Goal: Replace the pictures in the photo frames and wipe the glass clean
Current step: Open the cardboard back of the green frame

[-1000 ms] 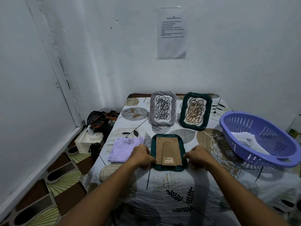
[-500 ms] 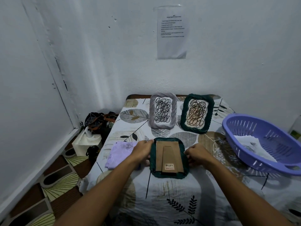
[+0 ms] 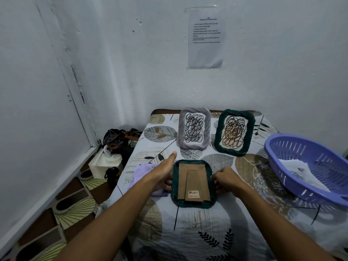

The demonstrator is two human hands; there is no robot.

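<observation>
A dark green woven photo frame (image 3: 194,204) lies face down on the table, its brown cardboard back and stand up. My left hand (image 3: 164,171) is at the frame's left edge, thumb stuck up and fingers curled down by the rim. My right hand (image 3: 225,178) grips the frame's right edge with curled fingers. Two more frames stand upright at the back: a grey one (image 3: 194,128) and a dark green one (image 3: 234,131), both showing scribble pictures. A lilac cloth (image 3: 144,171) lies left of the face-down frame, partly under my left arm.
A purple plastic basket (image 3: 308,166) holding white papers (image 3: 299,171) sits at the right. The table wears a leaf-print cloth (image 3: 197,232). On the floor to the left are a white tissue box (image 3: 105,161) and dark bags (image 3: 116,140). Walls close in behind and left.
The view has shifted slightly. My left thumb has lifted upward from the frame's left edge. The right hand stays at the right edge and the frame has barely moved.
</observation>
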